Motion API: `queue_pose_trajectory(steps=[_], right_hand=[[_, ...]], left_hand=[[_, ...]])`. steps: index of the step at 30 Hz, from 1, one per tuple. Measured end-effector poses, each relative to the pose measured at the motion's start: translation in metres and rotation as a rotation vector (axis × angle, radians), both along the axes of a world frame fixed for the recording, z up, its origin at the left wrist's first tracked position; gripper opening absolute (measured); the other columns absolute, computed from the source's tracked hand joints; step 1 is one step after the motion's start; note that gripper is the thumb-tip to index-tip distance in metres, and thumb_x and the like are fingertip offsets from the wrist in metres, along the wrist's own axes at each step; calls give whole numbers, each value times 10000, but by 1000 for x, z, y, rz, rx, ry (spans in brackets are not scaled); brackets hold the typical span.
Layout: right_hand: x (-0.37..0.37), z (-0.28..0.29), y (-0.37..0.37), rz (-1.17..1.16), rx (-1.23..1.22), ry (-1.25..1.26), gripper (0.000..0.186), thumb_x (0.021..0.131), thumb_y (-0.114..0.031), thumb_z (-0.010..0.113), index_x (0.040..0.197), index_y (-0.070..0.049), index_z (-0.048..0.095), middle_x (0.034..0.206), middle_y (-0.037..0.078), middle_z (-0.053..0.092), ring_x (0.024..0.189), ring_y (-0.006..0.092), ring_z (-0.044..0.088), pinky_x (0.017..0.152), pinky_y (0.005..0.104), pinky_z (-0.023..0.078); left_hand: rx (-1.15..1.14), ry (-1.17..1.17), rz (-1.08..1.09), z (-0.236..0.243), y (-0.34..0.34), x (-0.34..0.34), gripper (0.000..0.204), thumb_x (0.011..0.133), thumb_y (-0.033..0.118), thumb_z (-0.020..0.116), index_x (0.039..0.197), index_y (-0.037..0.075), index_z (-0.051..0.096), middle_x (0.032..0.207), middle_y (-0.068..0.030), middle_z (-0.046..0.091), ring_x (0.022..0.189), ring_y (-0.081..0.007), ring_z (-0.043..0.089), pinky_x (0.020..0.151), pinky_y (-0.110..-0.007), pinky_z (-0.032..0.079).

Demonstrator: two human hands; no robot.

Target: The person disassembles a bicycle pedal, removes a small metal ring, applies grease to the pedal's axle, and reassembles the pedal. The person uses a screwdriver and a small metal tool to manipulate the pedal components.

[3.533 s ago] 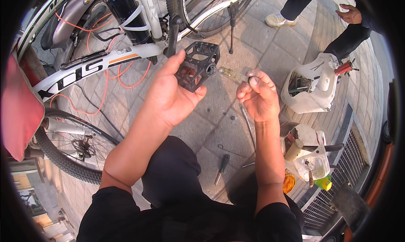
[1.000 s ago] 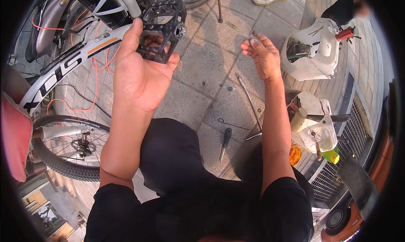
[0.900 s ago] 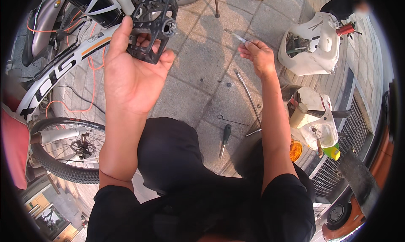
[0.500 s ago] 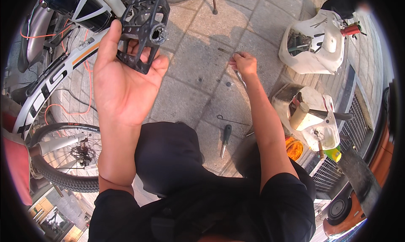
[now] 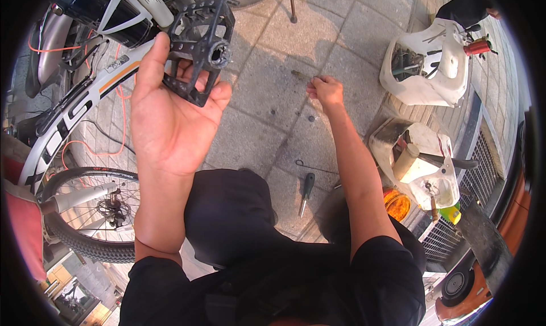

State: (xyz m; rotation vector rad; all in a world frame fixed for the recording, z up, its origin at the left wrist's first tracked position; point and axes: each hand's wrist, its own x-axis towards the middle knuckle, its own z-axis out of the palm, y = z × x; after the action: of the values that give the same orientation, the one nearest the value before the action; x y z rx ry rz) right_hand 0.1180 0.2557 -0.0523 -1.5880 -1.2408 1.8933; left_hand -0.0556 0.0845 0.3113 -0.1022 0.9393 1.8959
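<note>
A black bicycle pedal [image 5: 200, 53] with an open cage-like body stands beside the bike frame at the upper left. My left hand [image 5: 173, 115] is closed on it from below, thumb along the near side and fingers curled underneath. The pedal's round end with its hollow bore faces right. Lower over the paving, my right hand [image 5: 326, 92] is closed round a thin tool with a dull brownish tip [image 5: 300, 75] pointing away to the upper left. The rest of that tool is hidden by the hand and forearm, so its kind is unclear.
The white bicycle frame [image 5: 85, 105] and its wheel [image 5: 94, 212] fill the left. On the paving lie a screwdriver [image 5: 307, 194] and a hooked wire [image 5: 315, 167]. Cut white plastic containers [image 5: 449, 90] of tools and an orange-filled tub [image 5: 396, 205] stand right. Another person's hand [image 5: 492, 12] shows far right.
My right hand has shifted slightly downward with the tool, whose shiny rear part no longer shows. My left hand keeps hold of the pedal; the whole view has drifted a little.
</note>
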Motion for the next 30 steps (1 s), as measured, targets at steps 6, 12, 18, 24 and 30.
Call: queue_pose_trajectory(steps=[6, 12, 18, 24, 30], right_hand=[[22, 24, 13, -154, -382, 446, 223, 1023, -101, 677, 1198, 37, 669, 999, 144, 773, 851, 269, 776, 723, 390, 630], [26, 112, 12, -18, -405, 944, 73, 1026, -101, 702, 1059, -36, 699, 919, 130, 784, 821, 275, 782, 692, 390, 615], [12, 209, -11, 118, -295, 1252, 155, 1031, -110, 701, 1158, -25, 723, 901, 163, 787, 768, 325, 792, 645, 429, 647], [11, 241, -36, 211, -289, 1298, 182, 1042, -103, 688, 1201, -18, 717, 915, 178, 785, 797, 340, 800, 666, 437, 650], [12, 234, -44, 207, -236, 1215, 206, 1036, -115, 668, 1214, -16, 697, 882, 157, 763, 780, 335, 787, 651, 448, 663]], left_hand=[[-5, -14, 31, -2, 4, 3, 307, 1128, 349, 588, 1018, 73, 669, 775, -34, 607, 691, -149, 471, 701, -347, 384], [-104, -9, 110, 7, 15, 21, 237, 1107, 327, 634, 992, 121, 659, 791, -8, 627, 677, -150, 509, 671, -352, 397], [-42, 9, 79, 0, 13, 17, 278, 1089, 402, 673, 1006, 136, 683, 832, 33, 680, 648, -113, 525, 657, -335, 416], [-50, 92, 84, 1, 11, 22, 326, 1074, 445, 688, 1045, 122, 719, 893, 27, 713, 647, -109, 537, 656, -333, 456], [-48, 96, 110, 0, 11, 24, 321, 1067, 440, 703, 1033, 120, 710, 921, 9, 722, 679, -117, 567, 670, -339, 487]])
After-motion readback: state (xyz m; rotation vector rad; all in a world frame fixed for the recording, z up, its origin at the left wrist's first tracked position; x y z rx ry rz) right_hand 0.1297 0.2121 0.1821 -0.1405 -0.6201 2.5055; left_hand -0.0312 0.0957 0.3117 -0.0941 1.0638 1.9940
